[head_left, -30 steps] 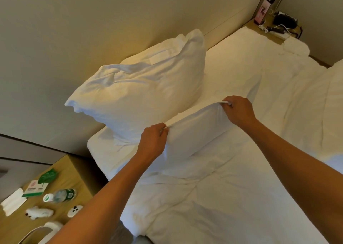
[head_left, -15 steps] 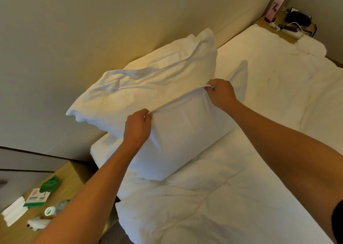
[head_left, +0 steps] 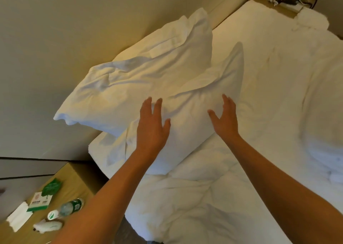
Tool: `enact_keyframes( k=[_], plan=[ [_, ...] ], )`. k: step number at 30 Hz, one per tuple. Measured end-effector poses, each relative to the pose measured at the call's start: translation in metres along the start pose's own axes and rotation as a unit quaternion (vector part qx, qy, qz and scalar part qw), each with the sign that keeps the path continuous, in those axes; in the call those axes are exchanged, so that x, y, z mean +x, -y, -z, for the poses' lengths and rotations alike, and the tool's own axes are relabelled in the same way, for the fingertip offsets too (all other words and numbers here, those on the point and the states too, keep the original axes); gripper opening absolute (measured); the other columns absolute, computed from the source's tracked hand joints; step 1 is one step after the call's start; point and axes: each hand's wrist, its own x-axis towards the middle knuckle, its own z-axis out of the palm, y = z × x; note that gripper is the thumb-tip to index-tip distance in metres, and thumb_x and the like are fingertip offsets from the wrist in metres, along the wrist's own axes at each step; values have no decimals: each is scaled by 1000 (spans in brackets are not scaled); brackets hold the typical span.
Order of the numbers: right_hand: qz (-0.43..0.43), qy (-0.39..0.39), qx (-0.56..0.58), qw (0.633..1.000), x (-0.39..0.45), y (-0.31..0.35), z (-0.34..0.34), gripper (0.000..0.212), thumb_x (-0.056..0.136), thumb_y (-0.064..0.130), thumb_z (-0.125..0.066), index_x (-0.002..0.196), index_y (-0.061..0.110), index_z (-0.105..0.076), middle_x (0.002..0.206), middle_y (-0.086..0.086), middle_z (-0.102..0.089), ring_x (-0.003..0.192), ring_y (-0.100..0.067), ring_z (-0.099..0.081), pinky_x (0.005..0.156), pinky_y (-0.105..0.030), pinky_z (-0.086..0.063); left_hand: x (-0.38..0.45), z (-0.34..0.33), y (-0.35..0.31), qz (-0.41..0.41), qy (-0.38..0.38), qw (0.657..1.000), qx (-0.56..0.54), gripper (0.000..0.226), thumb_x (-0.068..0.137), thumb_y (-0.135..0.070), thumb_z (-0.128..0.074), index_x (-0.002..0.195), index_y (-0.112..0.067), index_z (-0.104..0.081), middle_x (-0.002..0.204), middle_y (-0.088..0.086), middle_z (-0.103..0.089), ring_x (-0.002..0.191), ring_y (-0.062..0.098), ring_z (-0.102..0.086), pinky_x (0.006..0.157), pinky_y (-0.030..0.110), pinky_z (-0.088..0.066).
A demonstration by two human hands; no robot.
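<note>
Both hands — left (head_left: 151, 128), right (head_left: 225, 120) — lie flat, fingers spread, on the front pillow (head_left: 187, 117) at frame centre, gripping nothing.

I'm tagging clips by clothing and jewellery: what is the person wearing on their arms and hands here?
Nothing that shows. The left forearm and right forearm are bare right to the picture's edge, with no sleeve or cuff in sight. The left hand and right hand are ungloved, and no watch, bracelet or ring shows on the wrists or fingers.
</note>
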Motion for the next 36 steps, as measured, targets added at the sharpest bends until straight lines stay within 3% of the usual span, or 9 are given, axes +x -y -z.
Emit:
enact_keyframes(
  k=[4, 6, 9, 13, 17, 24, 30, 33, 36],
  plan=[
    [-155, 87, 138, 974, -35, -22, -23, 92, 88, 50, -77, 163, 30, -26, 165, -5, -36, 144, -30, -46, 116, -47, -44, -22, -28, -13, -108, 59, 988, 92, 66, 98, -34, -61, 158, -19, -37, 170, 16, -18, 157, 35, -15, 125, 48, -24],
    [-206, 120, 200, 950, -43, -19, -37, 102, 84, 54, -80, 164, 40, -18, 166, -2, -34, 146, -31, -42, 113, -53, -46, -30, -44, -7, -96, 125, 977, 143, 67, 100, -39, -57, 160, -23, -31, 172, 15, -7, 159, 33, -4, 126, 53, -19],
    [-268, 145, 285, 909, -45, -8, -54, 113, 82, 53, -83, 161, 54, -2, 168, 3, -24, 146, -33, -41, 99, -59, -56, -35, -60, 11, -86, 164, 962, 203, 73, 99, -42, -58, 161, -23, -26, 172, 17, 0, 159, 34, 4, 128, 54, -10],
    [-243, 151, 318, 904, -32, 7, -73, 112, 85, 51, -80, 160, 57, 3, 171, 9, -16, 151, -32, -35, 96, -59, -57, -30, -64, 39, -106, 144, 957, 227, 83, 91, -31, -69, 162, -22, -25, 171, 18, -3, 159, 37, 2, 127, 55, -12],
    [-225, 142, 314, 911, -10, 34, -93, 110, 85, 51, -80, 160, 56, 0, 169, 10, -23, 147, -29, -41, 90, -53, -62, -8, -57, 64, -120, 118, 958, 232, 83, 91, -17, -64, 163, -22, -22, 171, 19, -4, 159, 38, 0, 128, 53, -13],
    [-200, 150, 319, 914, 24, 73, -114, 111, 88, 46, -80, 161, 53, 3, 166, 5, -31, 143, -29, -45, 91, -58, -60, 40, -41, 90, -135, 94, 956, 241, 84, 89, -17, -68, 161, -23, -27, 171, 20, -7, 159, 38, -2, 126, 57, -14],
    [-225, 142, 210, 941, 14, 61, -105, 109, 88, 53, -77, 165, 43, -1, 168, -6, -31, 149, -35, -39, 109, -58, -50, 33, -44, 95, -151, 142, 950, 235, 81, 91, -20, -65, 162, -27, -26, 172, 17, -4, 159, 36, 0, 127, 54, -13],
    [-190, 145, 135, 962, 7, 61, -92, 97, 92, 55, -70, 167, 32, -12, 165, -8, -38, 148, -32, -42, 118, -47, -41, 29, -40, 91, -153, 155, 951, 219, 81, 90, -24, -66, 161, -27, -28, 172, 15, -6, 159, 35, -2, 127, 53, -15],
    [-158, 168, 66, 971, -6, 60, -76, 81, 98, 48, -65, 165, 23, -26, 159, -10, -47, 143, -31, -49, 116, -41, -42, 25, -33, 84, -146, 173, 952, 205, 78, 93, -33, -65, 161, -26, -28, 172, 13, -7, 159, 32, -2, 128, 50, -14]
  ],
)
